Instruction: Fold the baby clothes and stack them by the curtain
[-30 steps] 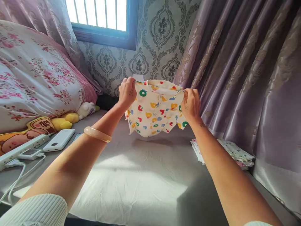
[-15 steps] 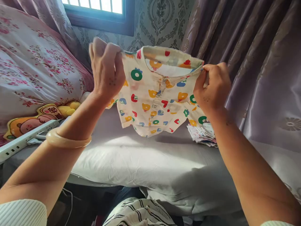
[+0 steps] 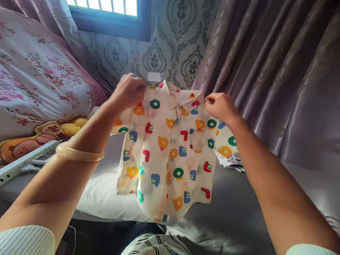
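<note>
A small cream shirt [image 3: 170, 148] printed with coloured letters hangs upright between my hands, its buttoned front toward me. My left hand [image 3: 130, 92] pinches it at the shoulder on the left side, a pale bangle [image 3: 79, 154] around that forearm. At the opposite shoulder, beside the collar, my right hand [image 3: 220, 106] is closed on the cloth. The shirt's lower hem hangs over the front edge of the bed [image 3: 101, 191]. Behind its right sleeve, a folded stack of printed cloth [image 3: 230, 161] lies partly hidden.
On the left are a white power strip [image 3: 26, 159], a yellow cartoon cushion [image 3: 29, 141] and floral bedding [image 3: 47, 71]. Purple curtains [image 3: 287, 71] hang at the right. A barred window [image 3: 106, 14] is set in the patterned wall [image 3: 183, 46].
Both hands have come down and slightly closer together. The shirt has swung from a tilted, foreshortened position to hanging nearly straight, its hem now lower and its front more fully seen.
</note>
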### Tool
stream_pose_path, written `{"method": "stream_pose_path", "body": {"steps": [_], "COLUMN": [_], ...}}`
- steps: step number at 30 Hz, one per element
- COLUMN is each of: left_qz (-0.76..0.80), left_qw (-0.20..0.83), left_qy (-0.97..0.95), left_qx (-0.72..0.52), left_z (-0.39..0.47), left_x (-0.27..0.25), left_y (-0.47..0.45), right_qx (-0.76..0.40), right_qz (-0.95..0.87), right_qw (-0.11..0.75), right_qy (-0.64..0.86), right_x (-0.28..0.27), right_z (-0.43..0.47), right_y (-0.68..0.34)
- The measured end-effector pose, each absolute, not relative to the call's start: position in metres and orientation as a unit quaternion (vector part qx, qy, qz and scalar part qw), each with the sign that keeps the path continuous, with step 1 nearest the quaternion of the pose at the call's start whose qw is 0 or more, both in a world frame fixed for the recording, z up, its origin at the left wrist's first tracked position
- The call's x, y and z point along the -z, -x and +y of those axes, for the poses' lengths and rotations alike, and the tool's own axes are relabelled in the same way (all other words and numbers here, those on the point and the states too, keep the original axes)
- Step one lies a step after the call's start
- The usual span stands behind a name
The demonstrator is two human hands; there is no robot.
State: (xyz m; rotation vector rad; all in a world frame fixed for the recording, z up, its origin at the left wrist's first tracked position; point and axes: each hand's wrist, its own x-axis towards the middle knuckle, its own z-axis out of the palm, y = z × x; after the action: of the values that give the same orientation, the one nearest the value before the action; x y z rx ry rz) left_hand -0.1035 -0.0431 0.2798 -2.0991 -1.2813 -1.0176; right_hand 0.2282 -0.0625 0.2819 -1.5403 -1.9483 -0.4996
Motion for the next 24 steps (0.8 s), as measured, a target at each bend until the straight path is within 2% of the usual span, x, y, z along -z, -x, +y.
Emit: {"method": "stream_pose_path", "body": {"steps": [5,12,17,24], "left_qz": [-0.481,-0.541,-0.598,-0.615], "left_qw": [0.168,0.116,0.101,0.112], "left_qy": [0.804,0.787,0.751,0.743], "left_qx": [0.307,0.273,0.262,0.238], "left_z": [0.016,0.043,0.046,0.051], "left_x": [-0.190,-0.090,-0.051,-0.023], "left_y": [0.094,0.068,0.056,0.052], "right_qx": [0.141,0.116,0.120,0.135], "right_qz": [-0.727,-0.716,-0.729,-0.738], "right_qw": [0.245,0.202,0.166,0.100], "right_qy": [0.626,0.658,0.653,0.653], "right_x": [-0.204,-0.116,-0.078,-0.049], "right_z": [-0.017,0.003,0.010,0.029], "right_y": [-0.227,-0.229,-0.231,-0.235]}}
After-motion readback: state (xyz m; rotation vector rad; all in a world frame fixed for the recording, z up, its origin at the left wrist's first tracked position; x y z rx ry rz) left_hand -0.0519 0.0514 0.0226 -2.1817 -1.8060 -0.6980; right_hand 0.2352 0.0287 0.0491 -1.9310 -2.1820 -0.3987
